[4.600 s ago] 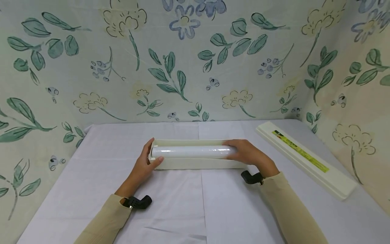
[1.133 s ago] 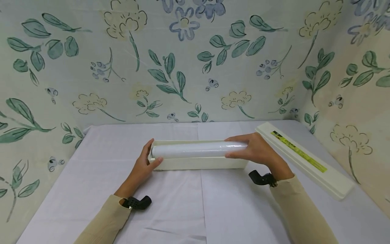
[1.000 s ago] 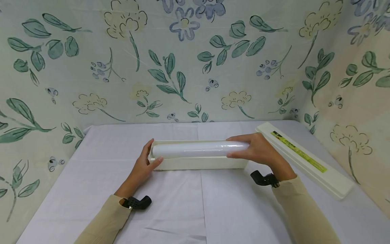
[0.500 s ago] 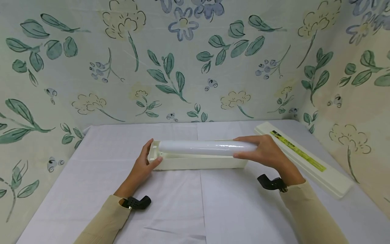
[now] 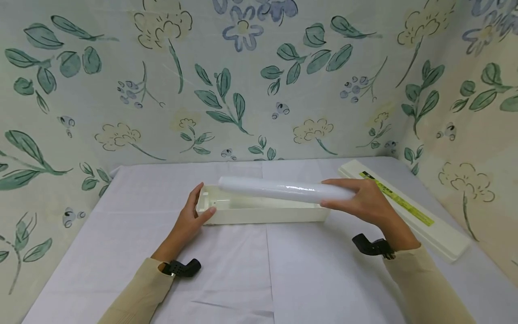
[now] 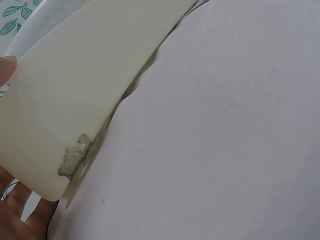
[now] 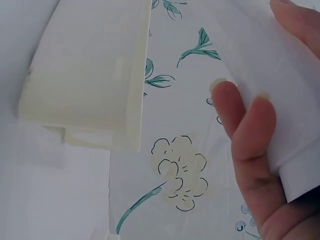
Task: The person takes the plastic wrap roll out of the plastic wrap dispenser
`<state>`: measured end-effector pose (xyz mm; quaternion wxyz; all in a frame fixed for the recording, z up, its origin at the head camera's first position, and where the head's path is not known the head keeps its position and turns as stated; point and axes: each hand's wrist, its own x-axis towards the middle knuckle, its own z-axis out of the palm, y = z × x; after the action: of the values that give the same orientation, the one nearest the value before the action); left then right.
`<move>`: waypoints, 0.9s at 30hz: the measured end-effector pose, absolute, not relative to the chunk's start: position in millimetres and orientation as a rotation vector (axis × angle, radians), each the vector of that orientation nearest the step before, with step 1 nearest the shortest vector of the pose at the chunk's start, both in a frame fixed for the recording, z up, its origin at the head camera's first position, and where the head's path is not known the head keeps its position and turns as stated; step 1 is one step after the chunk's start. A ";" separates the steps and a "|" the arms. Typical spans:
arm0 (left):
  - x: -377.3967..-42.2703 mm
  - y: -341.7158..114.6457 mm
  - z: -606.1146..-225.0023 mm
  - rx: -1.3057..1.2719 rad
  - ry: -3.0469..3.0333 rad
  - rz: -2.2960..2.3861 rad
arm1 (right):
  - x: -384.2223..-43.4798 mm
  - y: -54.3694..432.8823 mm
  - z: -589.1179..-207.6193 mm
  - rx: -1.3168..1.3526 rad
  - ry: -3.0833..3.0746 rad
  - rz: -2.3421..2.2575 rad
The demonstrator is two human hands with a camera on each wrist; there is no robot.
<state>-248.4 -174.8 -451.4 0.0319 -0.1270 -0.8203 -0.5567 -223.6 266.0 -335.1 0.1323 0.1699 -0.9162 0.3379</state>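
Note:
My right hand [image 5: 360, 198] grips a glossy white cling film roll [image 5: 279, 190] by its right end, thumb in front and fingers behind. The roll slants, its left end higher, above the long off-white dispenser box [image 5: 267, 216]. In the right wrist view, fingers [image 7: 257, 135] curl round the roll [image 7: 280, 85]. My left hand [image 5: 196, 213] holds the box's left end, thumb on the front wall and fingers behind. The left wrist view shows the box's front wall [image 6: 75, 90], with a greyish patch near its lower corner.
A long off-white lid [image 5: 437, 240] with a yellow label lies slantwise on the table's right side, partly behind my right hand. White cloth [image 5: 226, 279] covers the table. A floral-patterned wall covering [image 5: 243, 103] rises behind it and on both sides.
The roll has risen out of the box and shifted right in my right hand, its left end now tilted up. The box's inside shows. My left hand keeps its hold on the box.

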 end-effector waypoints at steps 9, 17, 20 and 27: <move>-246.6 -174.2 -452.2 -0.370 -2.551 -1.694 | -220.2 274.4 -337.7 0.484 -2.618 0.989; -246.7 -172.8 -452.3 -0.371 -2.545 -1.689 | -221.4 279.0 -338.2 0.439 -2.618 0.987; -246.8 -172.6 -451.8 -0.374 -2.545 -1.680 | -221.9 280.2 -338.5 0.435 -2.611 0.990; -246.7 -172.8 -450.4 -0.375 -2.542 -1.675 | -224.0 282.9 -340.0 0.427 -2.583 0.993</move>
<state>-246.7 -172.8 -450.4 0.0370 -0.1221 -0.8283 -0.5456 -224.0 282.9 -340.0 0.1697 0.1502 -0.9091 0.3494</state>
